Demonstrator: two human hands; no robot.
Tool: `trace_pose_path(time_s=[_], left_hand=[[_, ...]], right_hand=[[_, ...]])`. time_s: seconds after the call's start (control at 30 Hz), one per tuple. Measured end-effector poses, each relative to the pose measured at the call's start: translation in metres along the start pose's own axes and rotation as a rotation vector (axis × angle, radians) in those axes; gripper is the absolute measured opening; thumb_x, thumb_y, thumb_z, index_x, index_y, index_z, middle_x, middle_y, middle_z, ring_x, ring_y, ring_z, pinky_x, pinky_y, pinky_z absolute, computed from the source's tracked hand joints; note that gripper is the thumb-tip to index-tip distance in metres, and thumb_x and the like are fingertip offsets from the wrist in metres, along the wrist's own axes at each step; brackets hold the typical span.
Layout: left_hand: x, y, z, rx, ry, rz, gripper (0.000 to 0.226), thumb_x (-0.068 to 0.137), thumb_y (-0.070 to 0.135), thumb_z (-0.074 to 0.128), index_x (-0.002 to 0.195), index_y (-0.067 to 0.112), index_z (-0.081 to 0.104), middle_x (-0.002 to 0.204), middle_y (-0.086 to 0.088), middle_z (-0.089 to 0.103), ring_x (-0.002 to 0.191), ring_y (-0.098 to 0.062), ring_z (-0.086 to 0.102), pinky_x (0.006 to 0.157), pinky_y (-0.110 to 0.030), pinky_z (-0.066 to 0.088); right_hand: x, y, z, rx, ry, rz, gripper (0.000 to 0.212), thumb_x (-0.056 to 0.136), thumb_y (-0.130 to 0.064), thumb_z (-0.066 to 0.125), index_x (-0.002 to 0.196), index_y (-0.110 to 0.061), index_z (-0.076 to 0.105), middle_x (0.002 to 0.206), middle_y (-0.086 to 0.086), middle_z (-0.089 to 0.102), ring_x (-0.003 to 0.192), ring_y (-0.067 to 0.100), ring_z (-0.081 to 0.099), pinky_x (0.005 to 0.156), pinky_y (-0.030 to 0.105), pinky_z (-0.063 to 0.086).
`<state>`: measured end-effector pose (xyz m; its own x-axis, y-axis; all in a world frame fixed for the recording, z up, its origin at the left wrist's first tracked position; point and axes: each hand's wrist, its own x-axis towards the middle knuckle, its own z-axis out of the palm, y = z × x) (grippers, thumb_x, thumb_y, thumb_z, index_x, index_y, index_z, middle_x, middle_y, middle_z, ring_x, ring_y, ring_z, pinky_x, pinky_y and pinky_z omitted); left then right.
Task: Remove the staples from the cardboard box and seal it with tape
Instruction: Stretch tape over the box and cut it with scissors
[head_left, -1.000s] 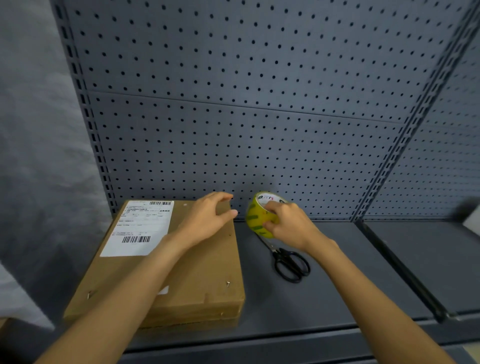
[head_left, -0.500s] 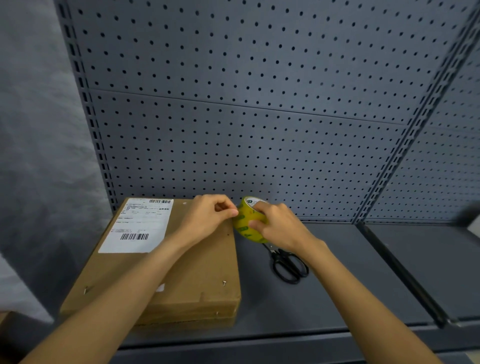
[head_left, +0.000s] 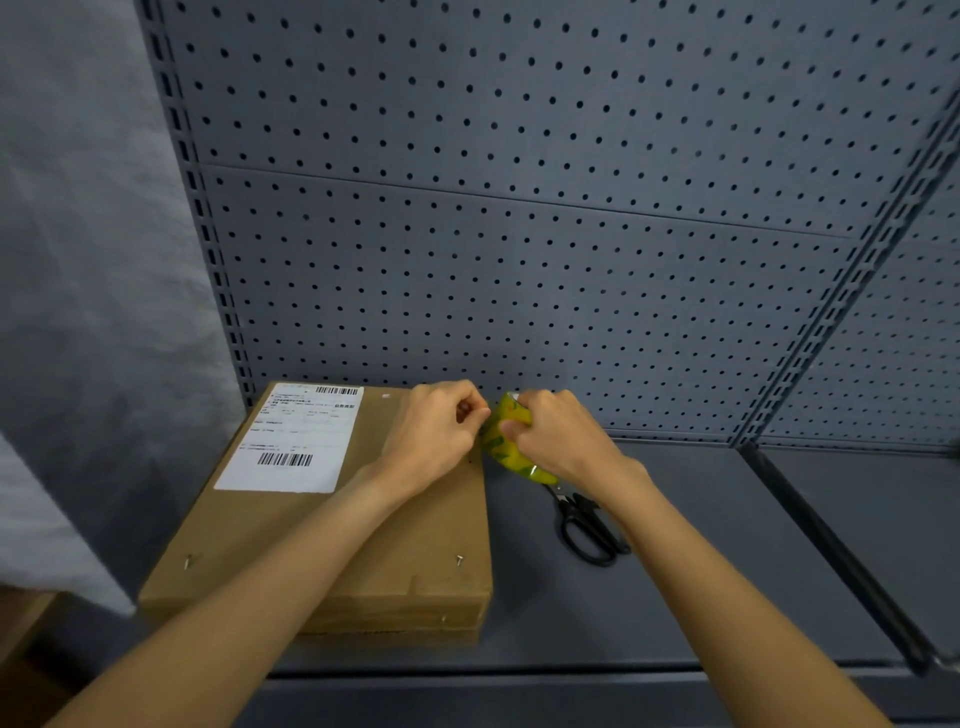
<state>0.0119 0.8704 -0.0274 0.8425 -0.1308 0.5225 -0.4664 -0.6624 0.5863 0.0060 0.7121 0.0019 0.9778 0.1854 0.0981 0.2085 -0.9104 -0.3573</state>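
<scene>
On shelf (head_left: 649, 597): closed cardboard box (head_left: 363, 545); right hand (head_left: 558, 439) grips tape roll (head_left: 501, 441)

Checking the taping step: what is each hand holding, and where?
Right hand grips the tape roll around its rim; left hand pinches at its edge.

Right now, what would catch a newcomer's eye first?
Two hands meet mid-frame: the right hand grips a yellow-green roll of tape, and the left hand pinches at its edge. Left of them a flat cardboard box with a white label lies on the grey shelf; black scissors lie beside it.
</scene>
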Motion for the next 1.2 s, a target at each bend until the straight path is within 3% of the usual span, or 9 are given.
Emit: trace_pose_path(time_s=[0.17, 0.3, 0.4, 0.53, 0.8, 1.07, 1.2], left_hand=[[-0.004, 0.004, 0.000, 0.010, 0.012, 0.040, 0.007, 0.086, 0.017, 0.068, 0.080, 0.013, 0.069, 0.078, 0.005, 0.068, 0.068, -0.006, 0.057, 0.064, -0.019, 0.044], [0.001, -0.003, -0.009, -0.076, -0.037, -0.117, 0.007, 0.086, 0.020, 0.068, 0.078, 0.020, 0.069, 0.071, 0.016, 0.062, 0.068, 0.002, 0.057, 0.063, -0.008, 0.041], [0.005, -0.005, -0.011, -0.114, -0.078, -0.196, 0.008, 0.085, 0.021, 0.069, 0.077, 0.022, 0.068, 0.073, 0.014, 0.064, 0.072, 0.000, 0.059, 0.067, -0.012, 0.045], [0.005, -0.004, -0.008, -0.130, -0.094, -0.191, 0.010, 0.086, 0.018, 0.068, 0.077, 0.021, 0.068, 0.075, 0.009, 0.067, 0.073, -0.005, 0.061, 0.069, -0.017, 0.048], [-0.004, 0.001, -0.004, -0.028, -0.057, -0.032, 0.012, 0.088, 0.016, 0.065, 0.077, 0.021, 0.064, 0.071, 0.011, 0.061, 0.066, -0.003, 0.055, 0.062, -0.016, 0.043], [-0.004, 0.011, -0.016, -0.024, -0.003, -0.136, 0.007, 0.089, 0.016, 0.064, 0.082, 0.017, 0.067, 0.073, 0.011, 0.061, 0.067, 0.002, 0.055, 0.058, -0.006, 0.038], [-0.002, 0.012, -0.026, -0.064, -0.052, -0.231, 0.006, 0.088, 0.016, 0.066, 0.084, 0.015, 0.070, 0.077, 0.007, 0.066, 0.074, -0.006, 0.062, 0.070, -0.012, 0.048]], right_hand=[[0.010, 0.007, 0.000, -0.026, -0.014, 0.054, 0.031, 0.093, -0.031, 0.054, 0.071, -0.012, 0.044, 0.075, 0.005, 0.048, 0.075, 0.030, 0.053, 0.058, 0.032, 0.037], [0.010, 0.022, -0.006, 0.134, -0.047, -0.015, 0.047, 0.085, -0.048, 0.066, 0.062, -0.016, 0.040, 0.061, 0.000, 0.041, 0.057, 0.015, 0.039, 0.049, 0.025, 0.027], [-0.001, 0.036, -0.008, 0.323, 0.026, -0.010, 0.053, 0.080, -0.052, 0.069, 0.059, -0.015, 0.038, 0.053, -0.005, 0.034, 0.049, 0.007, 0.029, 0.047, 0.019, 0.023], [-0.014, 0.045, -0.003, 0.484, 0.070, 0.007, 0.044, 0.086, -0.044, 0.066, 0.061, -0.017, 0.041, 0.058, -0.006, 0.039, 0.051, 0.005, 0.034, 0.050, 0.018, 0.029], [0.001, 0.031, 0.000, 0.196, 0.106, -0.013, 0.048, 0.085, -0.047, 0.062, 0.059, -0.014, 0.038, 0.054, 0.003, 0.040, 0.055, 0.020, 0.039, 0.053, 0.032, 0.032], [0.008, 0.010, -0.008, -0.057, 0.098, -0.011, 0.040, 0.089, -0.045, 0.056, 0.062, -0.018, 0.044, 0.064, 0.000, 0.046, 0.079, 0.028, 0.057, 0.059, 0.032, 0.038], [0.004, 0.011, -0.015, -0.156, 0.088, -0.043, 0.041, 0.089, -0.048, 0.055, 0.068, -0.013, 0.051, 0.066, 0.002, 0.051, 0.079, 0.028, 0.059, 0.061, 0.032, 0.042]])
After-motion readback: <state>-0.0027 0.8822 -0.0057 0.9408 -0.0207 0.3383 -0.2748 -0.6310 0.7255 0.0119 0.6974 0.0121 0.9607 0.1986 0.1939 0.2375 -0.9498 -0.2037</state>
